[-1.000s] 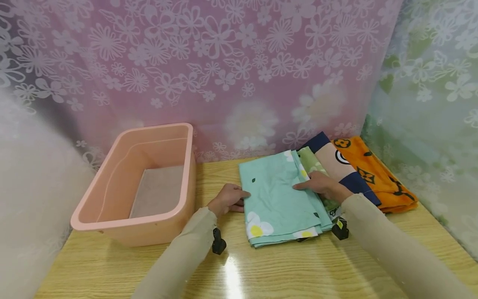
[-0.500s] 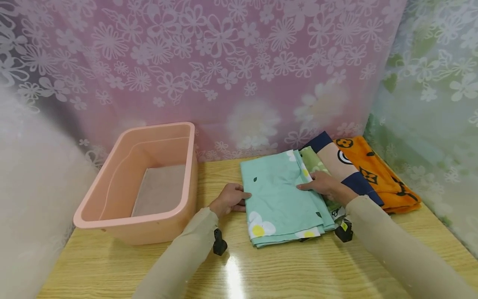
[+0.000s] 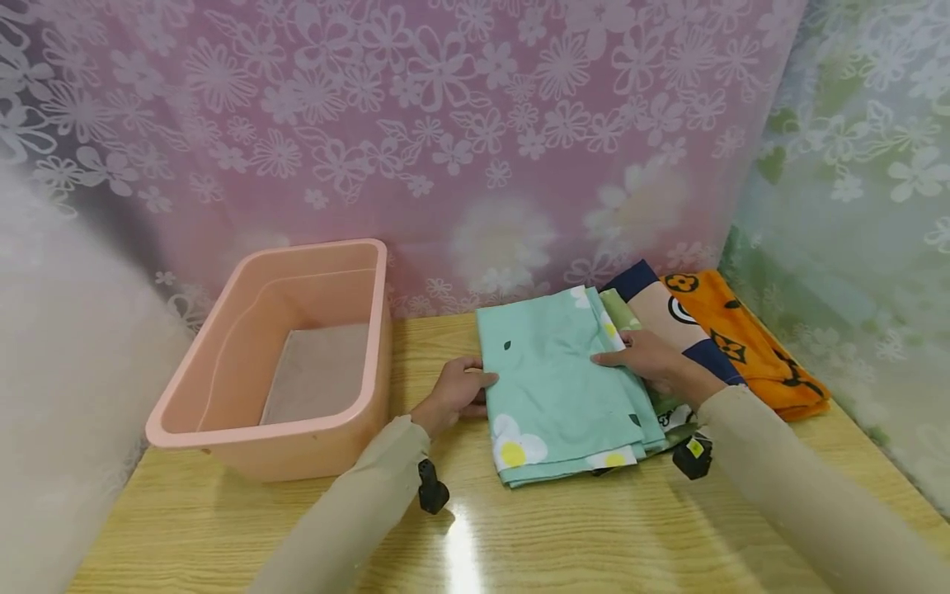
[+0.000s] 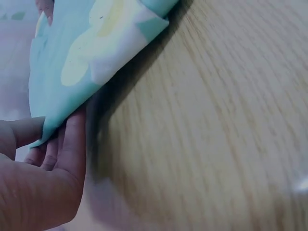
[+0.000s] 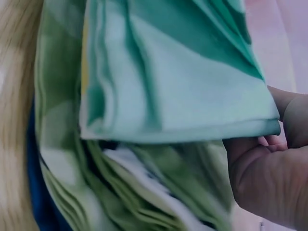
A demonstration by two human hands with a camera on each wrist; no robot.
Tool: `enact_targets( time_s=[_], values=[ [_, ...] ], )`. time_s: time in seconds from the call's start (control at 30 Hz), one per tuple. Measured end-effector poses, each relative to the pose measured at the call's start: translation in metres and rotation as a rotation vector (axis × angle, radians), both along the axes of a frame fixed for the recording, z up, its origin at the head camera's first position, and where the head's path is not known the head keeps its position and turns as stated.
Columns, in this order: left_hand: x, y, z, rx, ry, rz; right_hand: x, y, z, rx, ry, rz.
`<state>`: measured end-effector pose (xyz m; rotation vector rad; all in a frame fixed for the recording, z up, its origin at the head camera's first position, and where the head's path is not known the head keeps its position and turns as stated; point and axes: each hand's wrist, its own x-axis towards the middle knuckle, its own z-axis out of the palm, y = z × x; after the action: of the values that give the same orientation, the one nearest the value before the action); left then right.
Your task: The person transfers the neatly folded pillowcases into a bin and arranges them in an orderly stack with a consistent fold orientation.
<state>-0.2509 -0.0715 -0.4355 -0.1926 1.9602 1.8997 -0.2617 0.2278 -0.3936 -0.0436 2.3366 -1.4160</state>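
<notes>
A folded mint-green cloth (image 3: pixel 557 388) with white-and-yellow daisies lies across the middle of the head view. On its left edge my left hand (image 3: pixel 456 389) pinches the layers, thumb on top and fingers underneath; the left wrist view shows this edge raised off the table. My right hand (image 3: pixel 656 363) grips the opposite edge, its thumb over the top face and its other fingers mostly hidden. Beneath the mint cloth's right side, a green patterned folded cloth (image 5: pixel 57 144) shows in the right wrist view, with its stacked layers visible.
A deep pink plastic tub (image 3: pixel 260 454) stands at the left, with a pale grey flat patch on its floor. At the right lie a navy-and-beige folded cloth (image 3: pixel 671 313) and an orange patterned one (image 3: pixel 779 371). Floral curtains (image 3: pixel 445 165) border the wooden table (image 3: pixel 542 536).
Both hands keep their hold on the mint cloth. It has risen slightly, its far edge now a little higher in the head view.
</notes>
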Motion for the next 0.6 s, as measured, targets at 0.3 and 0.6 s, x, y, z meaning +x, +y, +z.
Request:
enact_targets(
  time_s=[0.3, 0.6],
  values=[
    [0.012, 0.011, 0.024, -0.039, 0.115, 0.072, 0.011, 0.005, 0.033, -0.011, 0.021, 0.035],
    [0.029, 0.015, 0.057, 0.042, 0.192, 0.062, 0.020, 0.013, 0.059, -0.090, 0.019, 0.052]
  ],
)
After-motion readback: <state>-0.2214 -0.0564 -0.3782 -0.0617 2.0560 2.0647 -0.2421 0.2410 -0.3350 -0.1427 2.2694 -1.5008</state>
